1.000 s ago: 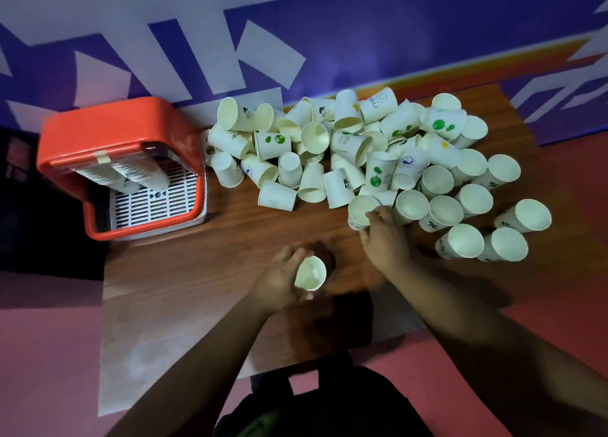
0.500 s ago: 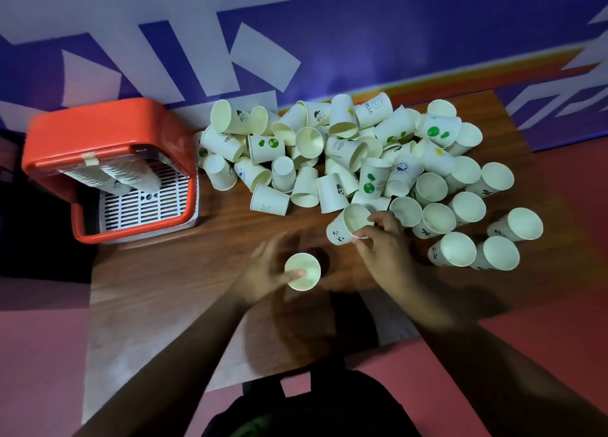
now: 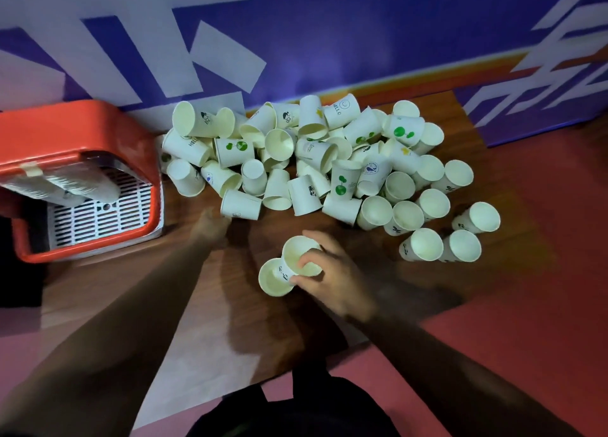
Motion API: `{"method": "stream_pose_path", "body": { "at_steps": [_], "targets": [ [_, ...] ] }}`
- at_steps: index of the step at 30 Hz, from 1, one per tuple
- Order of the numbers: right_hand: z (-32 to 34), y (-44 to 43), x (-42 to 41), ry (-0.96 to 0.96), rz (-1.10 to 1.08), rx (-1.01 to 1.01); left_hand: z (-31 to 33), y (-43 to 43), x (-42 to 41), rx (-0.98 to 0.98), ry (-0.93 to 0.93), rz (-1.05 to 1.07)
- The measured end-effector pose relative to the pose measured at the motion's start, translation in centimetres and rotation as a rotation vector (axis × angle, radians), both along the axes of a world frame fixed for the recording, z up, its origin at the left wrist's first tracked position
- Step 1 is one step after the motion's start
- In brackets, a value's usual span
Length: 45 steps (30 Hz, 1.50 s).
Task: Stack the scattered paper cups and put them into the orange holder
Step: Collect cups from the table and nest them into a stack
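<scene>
Gripped in the right hand (image 3: 332, 282), near the front middle of the wooden surface (image 3: 131, 288): a held cup (image 3: 296, 250), fingers and thumb curled round its wall, mouth turned up. Just to its left, a second cup (image 3: 274, 278), mouth up and overlapped at the rim by the held one; cannot tell whether nested or only touching. Stretched out to the near left edge of the pile of paper cups (image 3: 329, 160), the left hand (image 3: 214, 224), fingertips at the foot of a lying cup (image 3: 240, 206); too blurred to tell how far open or whether in contact, nothing plainly held. Behind both hands, the pile heaped against the blue wall (image 3: 362, 25), most cups on their sides, some printed with green dots or the word HELLO. To the right of the pile, and well right of the right hand, a loose group of upright cups (image 3: 424, 249). At the far left of the surface, well apart from the right hand and nearer the left, the orange holder (image 3: 82, 130), with stacked cups (image 3: 59, 186) lying across it above a white grille (image 3: 98, 219). Beyond the right edge, red floor (image 3: 543, 321).
</scene>
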State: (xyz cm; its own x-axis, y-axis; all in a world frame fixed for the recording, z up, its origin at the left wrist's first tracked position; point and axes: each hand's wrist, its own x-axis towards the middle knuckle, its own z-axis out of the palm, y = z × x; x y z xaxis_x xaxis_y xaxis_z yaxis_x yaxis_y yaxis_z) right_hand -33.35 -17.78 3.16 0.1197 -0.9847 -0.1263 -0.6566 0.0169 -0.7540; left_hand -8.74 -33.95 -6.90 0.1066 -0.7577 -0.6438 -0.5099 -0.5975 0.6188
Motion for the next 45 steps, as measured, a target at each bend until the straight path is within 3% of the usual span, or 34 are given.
{"method": "stream_pose_path", "body": {
  "at_steps": [9,16,19,23,31,35,40,45],
  "targets": [
    [-1.6,-1.0,2.7,0.036,0.087,0.028,-1.3,0.4,-1.0,0.081,0.256,0.233],
    [-1.0,-0.8,2.8,0.026,-0.001,-0.058,1.2,2.1,0.1,-0.078,0.389,0.275],
    [-0.2,-0.8,3.7,0.015,0.059,-0.083,3.4,3.6,1.8,-0.155,0.444,0.271],
    [-0.5,-0.9,6.6,0.073,0.17,-0.074,6.2,5.7,4.1,-0.218,0.455,0.25],
    [-5.7,-1.3,8.4,0.389,0.306,-0.028,10.3,8.6,5.3,-0.348,0.297,0.183],
    [-6.3,-1.0,7.6,0.375,0.324,0.029,11.2,9.5,5.4,-0.363,0.376,0.109],
    [-5.1,-1.3,3.1,0.224,0.106,0.138,12.4,11.2,3.9,-0.361,0.507,-0.116],
    [-5.0,-2.7,-3.3,0.382,-0.214,0.08,12.0,12.4,2.9,-0.339,0.506,-0.386]
  ]
}}
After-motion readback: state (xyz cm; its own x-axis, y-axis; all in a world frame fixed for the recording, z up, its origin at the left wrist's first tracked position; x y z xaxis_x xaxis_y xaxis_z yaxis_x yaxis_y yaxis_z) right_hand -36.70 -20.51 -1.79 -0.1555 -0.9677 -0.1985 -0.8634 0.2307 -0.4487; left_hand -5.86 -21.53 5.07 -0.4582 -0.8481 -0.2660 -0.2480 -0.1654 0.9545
